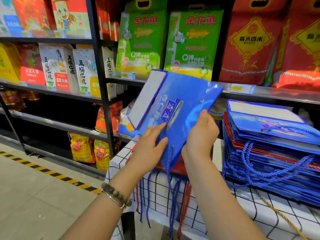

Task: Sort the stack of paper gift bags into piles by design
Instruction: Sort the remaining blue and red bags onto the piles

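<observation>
A flat blue paper gift bag (181,104) with a white base panel is held tilted up above the table. My left hand (150,146) holds its lower left edge, thumb on the front and fingers behind. My right hand (200,135) grips its lower right edge near the rope handle. Under the held bag lies a low pile of red and blue bags (180,168), mostly hidden, with cords hanging over the table's front. To the right stands a tall stack of gift bags (270,149), mostly blue with a few red edges showing.
The bags lie on a table with a white black-grid cloth (216,205). Behind it run black metal shelves (102,71) filled with rice bags in green (192,42), red and white. A tiled aisle floor with a yellow-black stripe (46,172) lies to the left.
</observation>
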A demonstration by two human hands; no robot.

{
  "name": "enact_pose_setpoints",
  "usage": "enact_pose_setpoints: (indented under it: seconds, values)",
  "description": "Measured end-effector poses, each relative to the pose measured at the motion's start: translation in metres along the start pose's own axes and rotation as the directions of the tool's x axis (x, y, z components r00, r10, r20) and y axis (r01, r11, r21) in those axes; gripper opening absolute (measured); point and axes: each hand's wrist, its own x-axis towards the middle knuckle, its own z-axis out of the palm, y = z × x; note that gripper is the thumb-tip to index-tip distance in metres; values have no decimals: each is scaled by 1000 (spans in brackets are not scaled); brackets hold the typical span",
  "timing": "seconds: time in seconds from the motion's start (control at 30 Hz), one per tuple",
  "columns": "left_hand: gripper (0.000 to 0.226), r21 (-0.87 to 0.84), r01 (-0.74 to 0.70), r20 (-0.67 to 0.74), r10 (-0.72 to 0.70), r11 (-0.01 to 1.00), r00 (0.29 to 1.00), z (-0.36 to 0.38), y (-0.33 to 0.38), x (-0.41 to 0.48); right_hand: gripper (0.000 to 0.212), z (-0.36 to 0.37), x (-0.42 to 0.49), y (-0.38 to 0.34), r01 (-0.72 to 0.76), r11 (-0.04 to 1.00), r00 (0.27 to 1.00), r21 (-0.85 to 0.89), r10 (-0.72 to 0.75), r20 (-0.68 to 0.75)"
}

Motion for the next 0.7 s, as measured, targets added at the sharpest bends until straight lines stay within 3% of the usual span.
enact_pose_setpoints:
  seconds: [0.07, 0.13, 0.27, 0.37, 0.43, 0.53, 0.63, 0.7]
  values:
    - [44, 20, 69, -16, -69, 997, 998, -6, -3, 5, 31, -7, 3, 2, -132, 989, 991, 67, 129, 41]
    - [42, 56, 169, 88, -174, 984, 981, -11, -11, 9, 27, -16, -2, 10, -222, 975, 966, 26, 217, 140]
    - [42, 185, 256, 320, -304, 949, 897, -10, -32, 9, 14, -42, -7, 19, -375, 863, 831, -340, 475, 289]
    - [43, 310, 250, 383, -361, 917, 851, -12, -46, 9, 18, -59, 3, 7, -274, 666, 719, -694, 621, 311]
    - [43, 416, 205, 404, -382, 886, 831, -12, -50, 9, 23, -59, 4, 2, -122, 569, 693, -813, 635, 340]
    - [42, 465, 175, 404, -384, 868, 830, -9, -47, 11, 20, -50, -10, 9, 77, 491, 622, -868, 656, 427]
    - [42, 448, 179, 426, -385, 876, 819, -10, -46, 14, 18, -42, -39, 31, 134, 430, 441, -893, 781, 442]
    - [43, 438, 194, 435, -396, 878, 809, -11, -47, 15, 19, -39, -57, 50, 119, 409, 383, -905, 822, 422]
